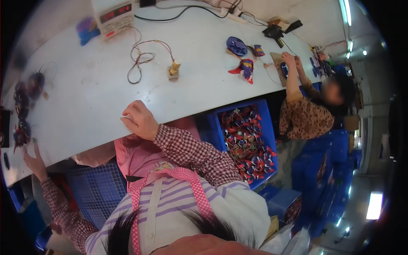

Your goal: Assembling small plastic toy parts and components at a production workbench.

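Observation:
My left hand (36, 162) reaches to the far left of the white table (97, 93), fingers stretched out and apart. Just beyond its fingertips lies a dark red and blue piece (22, 132), at the near end of a row of glossy dark red rounded pieces (21, 100). Whether the fingertips touch it I cannot tell. Near the table's front edge rests my right hand (141, 122), its fingers curled in. Whatever it may hold is hidden. Farther back stands a small yellowish part on a block (173, 70), with thin wires running from it.
A power supply unit (114, 19) stands at the back. Red and purple pieces (244, 70) and a blue round part (236, 46) lie to the right. A blue crate (272, 127) full of red parts sits below the table edge. A co-worker (310, 114) works at the right.

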Motion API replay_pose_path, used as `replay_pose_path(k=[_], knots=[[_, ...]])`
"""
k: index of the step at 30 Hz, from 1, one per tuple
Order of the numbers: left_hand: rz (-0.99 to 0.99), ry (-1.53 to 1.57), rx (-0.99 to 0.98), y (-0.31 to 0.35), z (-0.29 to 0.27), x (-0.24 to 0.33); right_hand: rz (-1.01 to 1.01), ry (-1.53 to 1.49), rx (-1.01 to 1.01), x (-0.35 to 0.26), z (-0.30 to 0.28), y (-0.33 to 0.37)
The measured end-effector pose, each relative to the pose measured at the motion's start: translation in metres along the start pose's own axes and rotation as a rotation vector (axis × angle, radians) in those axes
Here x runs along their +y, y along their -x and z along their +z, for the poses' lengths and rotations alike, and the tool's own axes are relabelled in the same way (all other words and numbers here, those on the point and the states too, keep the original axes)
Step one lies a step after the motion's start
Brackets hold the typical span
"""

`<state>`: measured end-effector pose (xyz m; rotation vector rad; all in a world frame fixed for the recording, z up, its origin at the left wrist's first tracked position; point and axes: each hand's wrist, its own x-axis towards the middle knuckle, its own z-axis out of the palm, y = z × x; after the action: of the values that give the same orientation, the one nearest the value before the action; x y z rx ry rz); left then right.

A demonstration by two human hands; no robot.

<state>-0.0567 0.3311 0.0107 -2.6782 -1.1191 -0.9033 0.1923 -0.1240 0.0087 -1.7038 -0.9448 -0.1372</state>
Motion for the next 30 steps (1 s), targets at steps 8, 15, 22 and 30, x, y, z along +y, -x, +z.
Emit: replay_pose_path(k=[8, 15, 22, 30], knots=[[0.242, -0.109, 0.039, 0.067, 0.029, 0.034, -0.088, 0.356, 0.491, 0.045, -0.187, -0.027], [-0.073, 0.135, 0.067, 0.074, 0.001, 0.117, -0.080, 1.192, 0.287, 0.149, -0.375, -0.001], [-0.760, -0.146, 0.395, 0.003, -0.012, -0.027, 0.221, 0.865, 0.306, 0.130, -0.355, 0.015], [-0.573, -0.546, -0.351, -0.051, -0.032, -0.104, 0.138, 1.122, 0.233, 0.071, -0.343, 0.047]])
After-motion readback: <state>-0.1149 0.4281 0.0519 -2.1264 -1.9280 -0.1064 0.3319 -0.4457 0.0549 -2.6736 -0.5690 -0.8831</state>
